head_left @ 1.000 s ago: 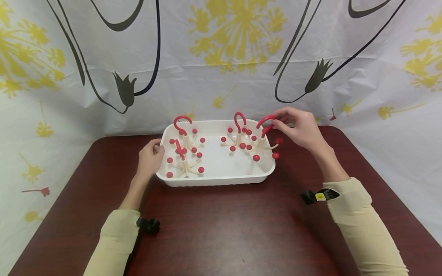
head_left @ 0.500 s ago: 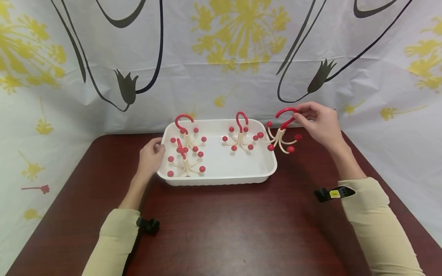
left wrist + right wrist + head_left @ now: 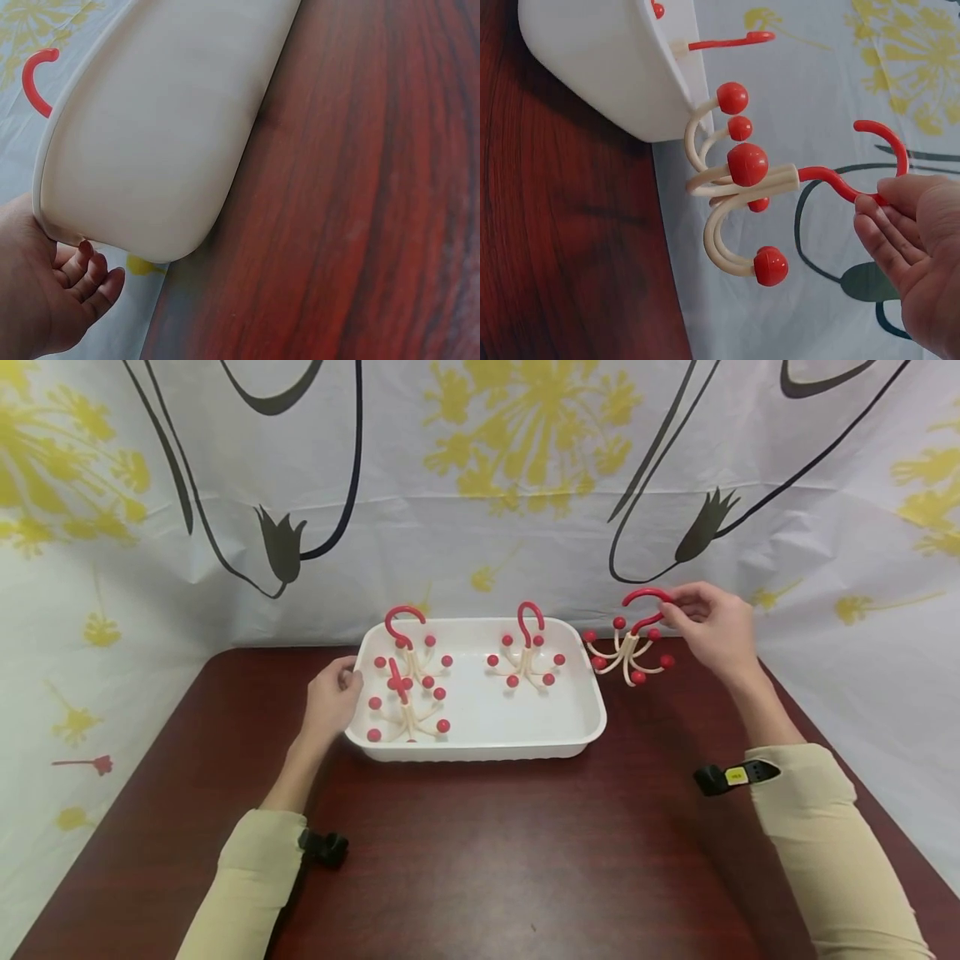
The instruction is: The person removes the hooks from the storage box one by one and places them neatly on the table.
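A white plastic tray (image 3: pixel 487 750) stands on the table; at its left end my left hand (image 3: pixel 333 697) grips the rim, thumb over the edge. In the left wrist view the fingers (image 3: pixel 91 285) of that hand curl outside the tray end. My right hand (image 3: pixel 716 625) pinches the red hook of a multi-arm hanger (image 3: pixel 628 649), cream arms with red ball tips, just beyond the tray's right end. Viewed from the right wrist, the hanger (image 3: pixel 772 180) hangs above the table with its arms spread. Inside the tray, a similar hanger (image 3: pixel 527 660) stands right of centre.
Two more such hangers, a rear one (image 3: pixel 411 662) and a front one (image 3: pixel 408 717), stand at the tray's left end. The dark wooden table (image 3: pixel 480 843) reaches back to a white curtain (image 3: pixel 480 543) printed with flowers, close behind the tray.
My right hand has carried the hanger from over the tray's right end out to the right, past the rim. The left hand has kept its grip on the tray.
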Tool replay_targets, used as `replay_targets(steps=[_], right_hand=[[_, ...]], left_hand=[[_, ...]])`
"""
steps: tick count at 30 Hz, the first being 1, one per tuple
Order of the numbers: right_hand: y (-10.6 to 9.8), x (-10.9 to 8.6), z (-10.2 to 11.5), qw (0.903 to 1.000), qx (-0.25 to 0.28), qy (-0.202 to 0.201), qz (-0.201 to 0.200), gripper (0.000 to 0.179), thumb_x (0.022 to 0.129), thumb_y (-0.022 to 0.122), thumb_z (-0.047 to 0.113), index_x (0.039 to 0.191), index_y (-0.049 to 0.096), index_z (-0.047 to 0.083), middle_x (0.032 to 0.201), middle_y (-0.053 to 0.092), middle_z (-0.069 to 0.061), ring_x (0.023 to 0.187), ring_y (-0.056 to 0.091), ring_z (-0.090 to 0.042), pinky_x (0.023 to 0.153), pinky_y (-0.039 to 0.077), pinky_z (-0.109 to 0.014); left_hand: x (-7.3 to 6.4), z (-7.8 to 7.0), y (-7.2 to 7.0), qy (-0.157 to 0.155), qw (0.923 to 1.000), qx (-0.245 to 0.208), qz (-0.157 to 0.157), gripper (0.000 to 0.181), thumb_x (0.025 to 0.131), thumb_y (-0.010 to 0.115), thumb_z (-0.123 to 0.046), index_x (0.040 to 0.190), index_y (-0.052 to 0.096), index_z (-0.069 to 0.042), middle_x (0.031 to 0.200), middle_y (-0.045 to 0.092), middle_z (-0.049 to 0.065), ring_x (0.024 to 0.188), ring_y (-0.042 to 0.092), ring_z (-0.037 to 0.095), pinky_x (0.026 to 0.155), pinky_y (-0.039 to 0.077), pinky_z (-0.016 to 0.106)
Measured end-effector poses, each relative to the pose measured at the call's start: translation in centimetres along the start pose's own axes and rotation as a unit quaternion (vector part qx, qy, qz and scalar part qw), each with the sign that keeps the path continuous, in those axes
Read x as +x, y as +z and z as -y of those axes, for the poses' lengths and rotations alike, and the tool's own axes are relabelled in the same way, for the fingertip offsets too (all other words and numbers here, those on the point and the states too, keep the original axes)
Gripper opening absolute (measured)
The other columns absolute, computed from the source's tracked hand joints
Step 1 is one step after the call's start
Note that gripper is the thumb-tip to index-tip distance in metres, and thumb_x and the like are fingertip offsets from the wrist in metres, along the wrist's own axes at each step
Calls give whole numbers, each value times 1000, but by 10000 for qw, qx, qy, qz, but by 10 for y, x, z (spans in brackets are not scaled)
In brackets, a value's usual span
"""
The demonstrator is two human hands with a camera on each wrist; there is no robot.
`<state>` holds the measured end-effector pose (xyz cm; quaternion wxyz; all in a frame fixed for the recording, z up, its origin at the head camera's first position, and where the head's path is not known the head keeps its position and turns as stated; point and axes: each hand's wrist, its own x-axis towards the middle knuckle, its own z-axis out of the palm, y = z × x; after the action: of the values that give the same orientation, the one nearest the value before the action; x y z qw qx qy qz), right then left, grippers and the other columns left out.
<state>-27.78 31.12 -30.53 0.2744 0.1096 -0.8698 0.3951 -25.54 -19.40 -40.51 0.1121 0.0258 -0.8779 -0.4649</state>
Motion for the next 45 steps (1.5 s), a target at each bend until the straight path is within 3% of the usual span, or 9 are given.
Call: replay_targets(steps=[6, 9, 25, 45], right_hand=[[3, 0, -12, 9997, -211, 141, -26, 24, 91, 74, 11, 105, 70, -8, 89, 73, -18, 66, 58, 17, 65, 44, -5], [4, -1, -19, 9993, -290, 232, 57, 25, 92, 73, 13, 105, 70, -8, 93, 72, -27, 63, 57, 18, 63, 43, -4], [20, -2, -44, 9977, -426, 492, 196, 22, 94, 70, 11, 104, 68, -9, 95, 70, -30, 59, 54, 19, 56, 43, -6], [21, -3, -44, 9951, -460, 817, 326, 26, 97, 66, 14, 109, 65, -8, 101, 70, -31, 61, 55, 20, 60, 43, -4]], left_hand=[[0, -1, 0, 15, 10000, 30, -28, 41, 105, 50, -17, 142, 53, 0, 116, 61, 24, 99, 57, 35, 89, 50, 46], [-1, 0, 0, 8, 10000, 66, -32, 41, 105, 50, -17, 142, 53, 0, 116, 61, 23, 100, 58, 35, 89, 50, 46], [1, 0, 1, 18, 9999, 85, -83, 41, 105, 50, -18, 141, 54, 0, 111, 61, 23, 97, 57, 34, 87, 49, 44], [3, 1, 2, 216, 9995, 76, -219, 39, 104, 50, -15, 137, 57, 4, 100, 61, 22, 92, 56, 33, 84, 46, 42]])
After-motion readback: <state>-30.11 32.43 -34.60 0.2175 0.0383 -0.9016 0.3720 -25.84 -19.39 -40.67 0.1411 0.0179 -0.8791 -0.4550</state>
